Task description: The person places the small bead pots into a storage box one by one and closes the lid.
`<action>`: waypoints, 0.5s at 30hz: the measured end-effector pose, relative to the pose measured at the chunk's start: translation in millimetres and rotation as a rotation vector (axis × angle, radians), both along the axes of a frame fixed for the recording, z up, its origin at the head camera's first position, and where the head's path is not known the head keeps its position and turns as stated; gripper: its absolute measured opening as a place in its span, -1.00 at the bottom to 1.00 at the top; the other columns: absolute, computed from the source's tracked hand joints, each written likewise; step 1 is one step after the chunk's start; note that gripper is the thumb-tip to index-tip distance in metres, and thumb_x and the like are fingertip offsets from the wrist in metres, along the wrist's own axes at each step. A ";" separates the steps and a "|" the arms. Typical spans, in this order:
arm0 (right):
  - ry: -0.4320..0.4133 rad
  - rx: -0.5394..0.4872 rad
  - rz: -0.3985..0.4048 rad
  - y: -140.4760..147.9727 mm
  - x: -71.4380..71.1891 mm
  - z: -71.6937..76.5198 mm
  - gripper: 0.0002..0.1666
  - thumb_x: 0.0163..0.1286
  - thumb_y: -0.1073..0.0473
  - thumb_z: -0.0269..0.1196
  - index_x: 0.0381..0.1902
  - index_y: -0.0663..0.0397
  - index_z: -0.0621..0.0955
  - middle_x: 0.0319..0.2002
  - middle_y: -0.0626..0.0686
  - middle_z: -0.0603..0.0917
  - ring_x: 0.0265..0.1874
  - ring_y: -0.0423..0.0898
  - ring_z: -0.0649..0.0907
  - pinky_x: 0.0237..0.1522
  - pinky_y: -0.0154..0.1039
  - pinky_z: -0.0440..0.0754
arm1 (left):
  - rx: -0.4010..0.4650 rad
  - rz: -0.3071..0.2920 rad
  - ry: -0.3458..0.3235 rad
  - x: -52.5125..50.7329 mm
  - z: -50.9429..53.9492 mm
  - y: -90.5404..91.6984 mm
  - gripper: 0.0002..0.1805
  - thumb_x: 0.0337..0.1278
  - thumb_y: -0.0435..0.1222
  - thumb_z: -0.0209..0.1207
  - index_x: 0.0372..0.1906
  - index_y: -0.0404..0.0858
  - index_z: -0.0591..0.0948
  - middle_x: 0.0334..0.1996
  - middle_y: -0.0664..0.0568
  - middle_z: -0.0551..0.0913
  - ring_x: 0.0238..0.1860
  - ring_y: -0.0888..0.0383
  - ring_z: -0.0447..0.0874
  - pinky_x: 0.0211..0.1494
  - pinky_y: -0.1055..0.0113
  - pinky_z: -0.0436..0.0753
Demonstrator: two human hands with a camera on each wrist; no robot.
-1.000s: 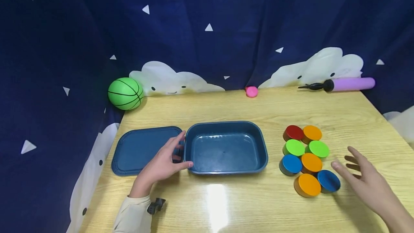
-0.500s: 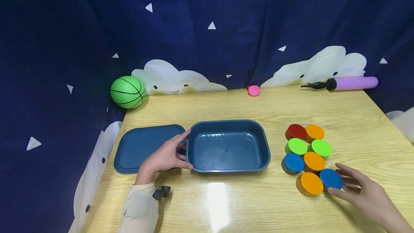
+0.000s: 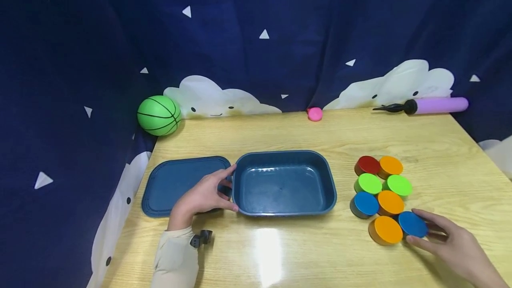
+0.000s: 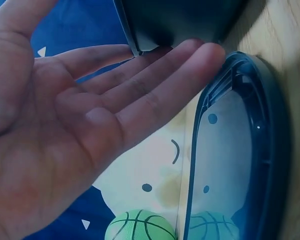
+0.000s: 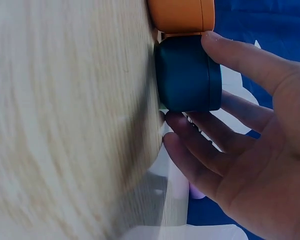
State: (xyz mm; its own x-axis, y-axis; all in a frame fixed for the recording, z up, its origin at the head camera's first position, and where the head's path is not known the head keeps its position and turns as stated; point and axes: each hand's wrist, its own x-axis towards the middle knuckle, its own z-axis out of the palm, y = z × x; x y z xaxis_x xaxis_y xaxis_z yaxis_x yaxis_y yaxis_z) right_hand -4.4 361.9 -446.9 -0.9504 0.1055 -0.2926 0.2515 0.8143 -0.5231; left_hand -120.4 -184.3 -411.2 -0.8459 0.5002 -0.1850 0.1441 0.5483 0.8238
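Note:
My right hand (image 3: 456,243) grips a small round blue tin (image 3: 413,224), thumb on one side and fingertips on the other. The right wrist view shows a seam like a lid's near one end of that blue tin (image 5: 187,72), which stands on the table beside an orange one (image 5: 182,15). My left hand (image 3: 204,194) touches the left end of a dark blue rectangular box (image 3: 280,214) with fairly straight fingers; nothing is visible inside the box. In the left wrist view, the left hand's fingers (image 4: 150,102) reach to the box wall (image 4: 180,25).
Beside the held tin sit several others: orange (image 3: 385,230), blue (image 3: 364,204), green (image 3: 368,183) and red (image 3: 366,165). The box's flat lid (image 3: 172,181) lies left. Farther back are a green ball (image 3: 159,115), a pink round thing (image 3: 314,114) and a purple hand pump (image 3: 440,105).
My right hand has moved left onto the blue tin and closed its thumb and fingers around it. The left hand has come to the box's left end.

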 end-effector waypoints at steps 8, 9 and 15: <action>0.008 0.021 -0.072 6.2 1.2 1.8 0.12 0.24 -0.32 0.39 0.43 0.40 0.32 0.26 0.64 0.35 -0.01 0.52 0.61 -0.24 0.04 0.73 | -0.050 -0.015 0.021 0.8 0.2 -1.2 0.23 -0.17 -0.23 0.60 0.60 -0.29 0.11 0.28 -0.29 0.50 0.04 -0.12 0.70 -0.09 0.28 0.72; 0.013 0.022 -0.088 6.9 1.1 4.1 0.12 0.25 -0.31 0.39 0.44 0.40 0.31 0.25 0.65 0.34 0.00 0.54 0.59 -0.26 0.03 0.73 | -0.058 -0.020 0.024 0.7 0.2 -1.6 0.23 -0.17 -0.22 0.60 0.60 -0.28 0.10 0.29 -0.28 0.50 0.06 -0.12 0.69 -0.07 0.25 0.72; 0.246 0.043 -0.119 5.8 -3.2 21.4 -0.05 0.24 -0.01 0.49 0.39 0.45 0.37 0.16 0.64 0.42 -0.30 -0.25 0.68 -0.41 -0.52 0.58 | -0.075 -0.063 0.038 -0.7 0.7 -3.9 0.24 -0.09 -0.20 0.57 0.63 -0.25 0.03 0.26 -0.27 0.53 0.13 -0.12 0.66 0.02 0.07 0.72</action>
